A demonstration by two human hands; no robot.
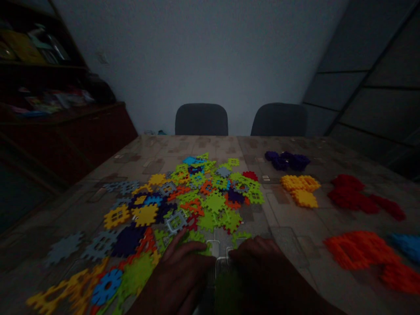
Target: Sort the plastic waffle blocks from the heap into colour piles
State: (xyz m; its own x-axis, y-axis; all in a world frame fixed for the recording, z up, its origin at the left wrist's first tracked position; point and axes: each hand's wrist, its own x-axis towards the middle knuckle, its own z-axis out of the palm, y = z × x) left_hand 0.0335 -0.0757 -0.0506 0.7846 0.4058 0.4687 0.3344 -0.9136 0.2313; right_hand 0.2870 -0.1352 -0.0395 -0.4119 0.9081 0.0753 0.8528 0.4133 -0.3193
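Observation:
My left hand rests low over the near edge of a pile of plastic gear-edged building pieces, its fingers spread and the index finger pointing forward. That fingertip is beside a grey window-shaped piece. My right hand lies to the right with its fingers bent and pressed together; whatever they hold, if anything, is hidden. A green piece shows just beyond its knuckles. Between my wrists is a dark, blurred green shape. Green square pieces lie thickest in the pile ahead.
Sorted by colour on the right are purple, yellow, red, orange and blue pieces. Mixed pieces spread left, including a blue round one. Two chairs stand behind the table; a cabinet is at left.

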